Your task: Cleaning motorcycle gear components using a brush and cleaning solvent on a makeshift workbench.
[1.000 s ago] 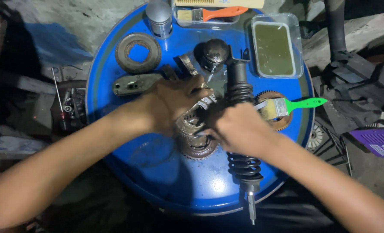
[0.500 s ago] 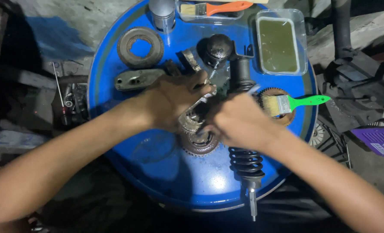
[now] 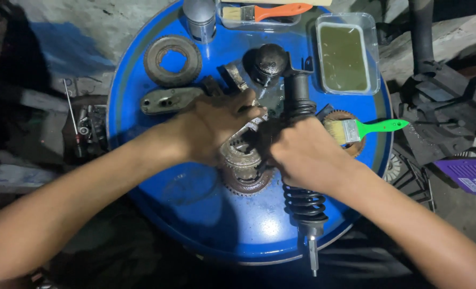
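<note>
Drum top (image 3: pixel 195 214), round and blue, carries everything, set over dark scrap and metal parts on the ground. Across its right half, from the far edge to past the near edge, lies a black shock absorber (image 3: pixel 301 206) with a coil spring, its thin rod hanging over the rim. At the centre sits a stack of rusty toothed gears (image 3: pixel 243 168), probably kept there so both hands can bear on it. The left hand (image 3: pixel 216 126) curls over the stack's far side, fingers clenched on a metal piece there; what exactly it grips is hidden. The right hand (image 3: pixel 302 152) is closed against the stack's right side, lying across the shock absorber, which crowds its wrist. Near the far right edge stands a clear tub of greenish liquid (image 3: pixel 345 56). A rusty ring (image 3: pixel 172 60) rests at the far left. A green-handled brush (image 3: pixel 364 129) lies by the right edge.
</note>
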